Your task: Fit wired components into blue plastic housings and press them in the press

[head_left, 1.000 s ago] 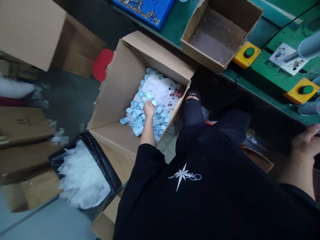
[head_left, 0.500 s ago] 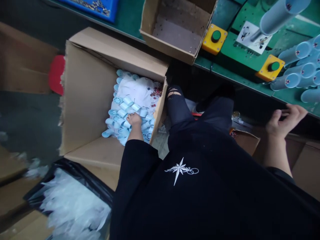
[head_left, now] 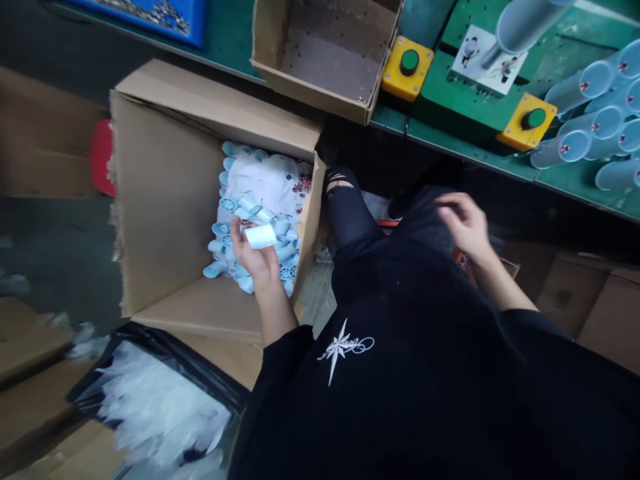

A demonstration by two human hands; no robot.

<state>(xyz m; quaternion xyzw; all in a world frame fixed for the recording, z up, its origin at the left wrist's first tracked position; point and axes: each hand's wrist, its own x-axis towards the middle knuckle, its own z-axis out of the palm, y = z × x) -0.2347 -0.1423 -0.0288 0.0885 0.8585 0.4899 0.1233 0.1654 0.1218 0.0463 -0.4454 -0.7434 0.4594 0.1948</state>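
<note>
1. Left hand (head_left: 256,261) is kinda cradling a pale blue cup (head_left: 261,236) between thumb and fingers, over the big carton (head_left: 165,213).
2. Right hand (head_left: 467,227) is half-open above the lap (head_left: 425,217), fingers loosely bent.

We see pale blue cups (head_left: 214,269), yellow button housings (head_left: 395,83) with green buttons (head_left: 409,62), a white star emblem (head_left: 341,348) on our black shirt (head_left: 425,373), and a stool, perhaps, in red (head_left: 101,159); blur obscures it.
</note>
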